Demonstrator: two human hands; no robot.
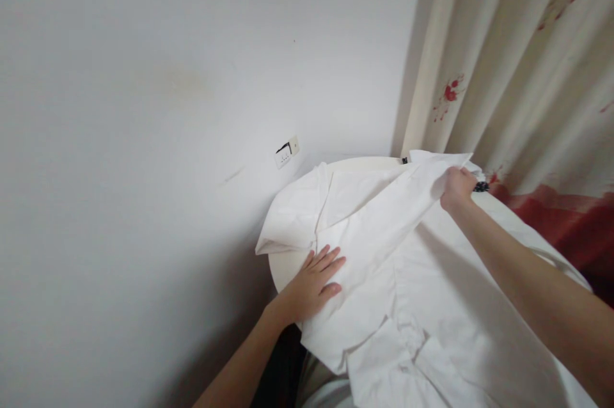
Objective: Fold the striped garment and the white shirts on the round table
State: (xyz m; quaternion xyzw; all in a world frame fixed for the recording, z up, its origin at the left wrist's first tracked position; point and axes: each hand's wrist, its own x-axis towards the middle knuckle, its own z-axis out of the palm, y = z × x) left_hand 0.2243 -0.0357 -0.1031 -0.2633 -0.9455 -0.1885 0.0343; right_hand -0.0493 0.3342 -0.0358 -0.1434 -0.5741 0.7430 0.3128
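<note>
A white garment, apparently a shirt (pixel 364 248), is spread over a round white table (pixel 369 164), with part of it hanging off the near edge. What looks like a short sleeve (pixel 295 213) extends over the table's left edge. My left hand (pixel 314 286) lies flat on the cloth near that edge, fingers spread. At the far right side, my right hand (pixel 456 187) is closed on a fold of the garment and lifts it slightly off the table. A small dark patterned thing (pixel 481 187) shows just beyond the right hand; I cannot make out what it is.
A pale wall (pixel 167 107) runs close along the left, with a socket plate (pixel 284 155) just above the table. Behind and to the right hangs a cream curtain (pixel 508 75) with red flowers and a red lower band (pixel 566 222). My legs are below the near edge.
</note>
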